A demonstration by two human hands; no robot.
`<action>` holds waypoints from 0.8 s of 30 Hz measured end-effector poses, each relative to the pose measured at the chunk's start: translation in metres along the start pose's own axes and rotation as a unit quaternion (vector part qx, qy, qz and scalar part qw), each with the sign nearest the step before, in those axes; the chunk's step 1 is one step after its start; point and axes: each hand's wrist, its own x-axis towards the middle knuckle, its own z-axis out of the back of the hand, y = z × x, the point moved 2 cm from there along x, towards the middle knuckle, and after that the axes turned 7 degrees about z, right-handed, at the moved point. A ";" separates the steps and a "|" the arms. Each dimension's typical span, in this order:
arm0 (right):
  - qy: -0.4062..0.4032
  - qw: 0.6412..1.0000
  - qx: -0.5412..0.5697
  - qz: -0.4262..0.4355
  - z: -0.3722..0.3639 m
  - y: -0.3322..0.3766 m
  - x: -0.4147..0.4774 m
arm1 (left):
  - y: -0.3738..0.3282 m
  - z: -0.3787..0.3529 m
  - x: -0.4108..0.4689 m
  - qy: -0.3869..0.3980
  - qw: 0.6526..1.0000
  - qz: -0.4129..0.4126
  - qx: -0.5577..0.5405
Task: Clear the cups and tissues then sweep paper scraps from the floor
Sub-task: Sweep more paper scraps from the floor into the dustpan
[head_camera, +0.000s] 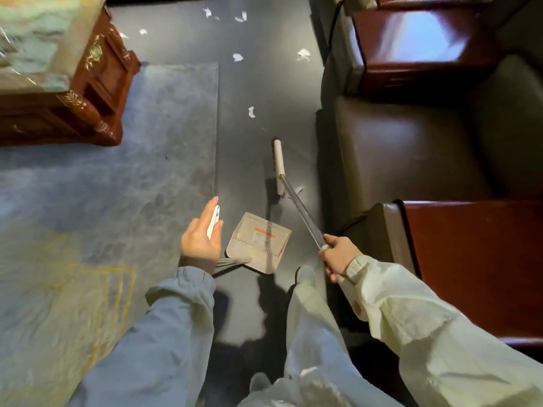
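Paper scraps lie unswept along the bare floor between the rug's edge and the sofa; nearest, the left hand has its fingers loosely curled around the dustpan handle, the dustpan resting on the floor; the right hand is clenched on the broom handle, broom head down beyond; one scrap sits beside it; sweeping, I judge, has barely begun; cups and tissues are out of sight.

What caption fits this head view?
Right hand sweeps broom toward dustpan held by left hand; paper scraps ahead.
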 end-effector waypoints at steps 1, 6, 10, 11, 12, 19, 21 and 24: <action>-0.001 1.000 -0.008 0.000 0.015 0.011 0.024 | -0.009 -0.009 0.016 -0.010 1.000 0.006 -0.012; -0.003 1.000 -0.016 -0.021 0.081 0.058 0.112 | -0.045 -0.055 0.097 0.003 0.998 0.055 0.004; -0.005 0.998 -0.001 -0.064 0.108 0.071 0.156 | -0.061 -0.083 0.133 0.001 0.999 0.019 0.035; 0.000 0.997 0.002 -0.080 0.109 0.073 0.163 | -0.062 -0.087 0.140 0.001 0.999 0.001 0.035; 0.010 0.995 0.006 -0.096 0.109 0.075 0.170 | -0.064 -0.091 0.147 0.003 0.999 -0.008 0.033; 0.120 0.981 -0.076 -0.128 0.083 0.085 0.166 | -0.079 -0.112 0.204 0.021 0.998 0.043 0.038; 0.159 0.976 -0.073 -0.129 0.083 0.093 0.156 | -0.080 -0.113 0.208 0.021 0.997 0.049 0.056; 0.205 0.967 -0.044 -0.142 0.097 0.116 0.146 | -0.076 -0.109 0.208 0.019 0.998 0.044 0.032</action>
